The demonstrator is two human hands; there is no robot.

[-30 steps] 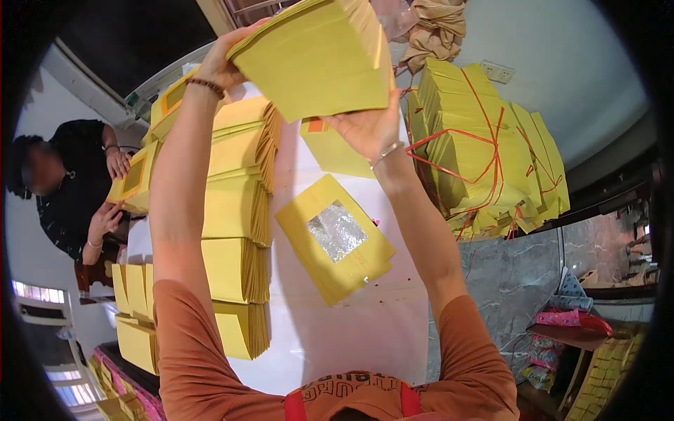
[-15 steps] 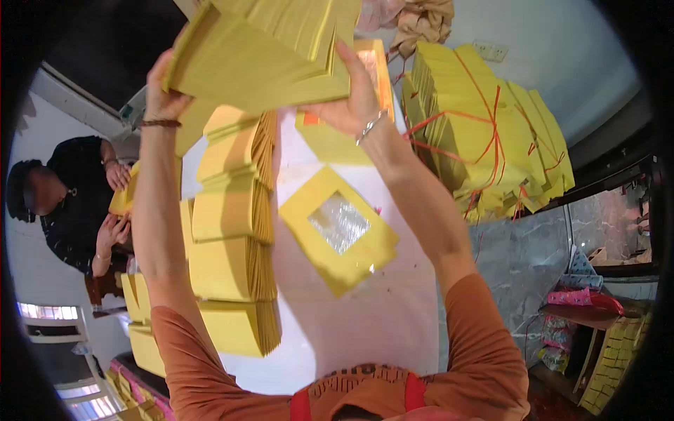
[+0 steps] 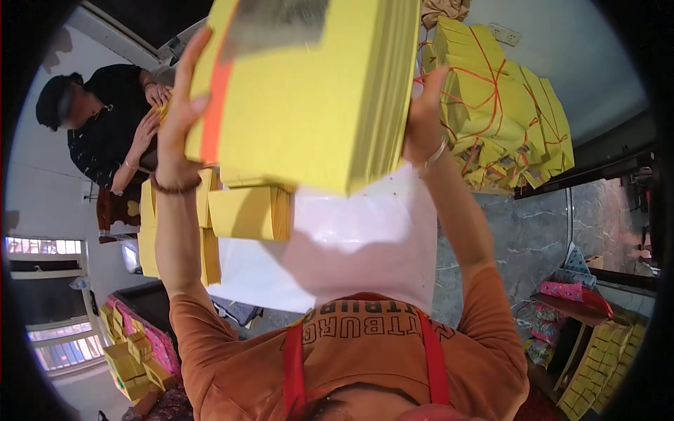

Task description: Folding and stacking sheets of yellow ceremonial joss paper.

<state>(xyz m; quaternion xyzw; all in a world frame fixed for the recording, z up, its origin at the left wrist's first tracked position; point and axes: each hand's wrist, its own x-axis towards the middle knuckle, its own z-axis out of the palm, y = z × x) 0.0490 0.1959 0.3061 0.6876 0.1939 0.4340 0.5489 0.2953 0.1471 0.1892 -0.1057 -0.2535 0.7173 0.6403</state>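
A thick stack of yellow joss paper (image 3: 295, 126) is lifted over the far part of the table, squeezed between my two hands. A silver foil patch and an orange stripe show on its face; its layered edges face right. My left hand (image 3: 181, 123) presses the stack's left side, thumb on the face. Along the right edge my right hand (image 3: 424, 126) grips it, fingers partly hidden behind. Below, folded yellow paper piles (image 3: 251, 214) stand at the left of the white table (image 3: 351, 263). The stack hides the table's far end.
Yellow paper bundles tied with red string (image 3: 484, 105) rise at the far right. A co-worker in black (image 3: 105, 133) handles yellow paper at the left. More yellow bundles lie at lower left (image 3: 133, 361) and lower right (image 3: 607, 365). Grey marbled floor (image 3: 474, 224) borders the table's right side.
The stack has tipped so its foil-patched face shows, and the hands have shifted around it. The view has moved; the single foil-patched sheet on the table is no longer visible.
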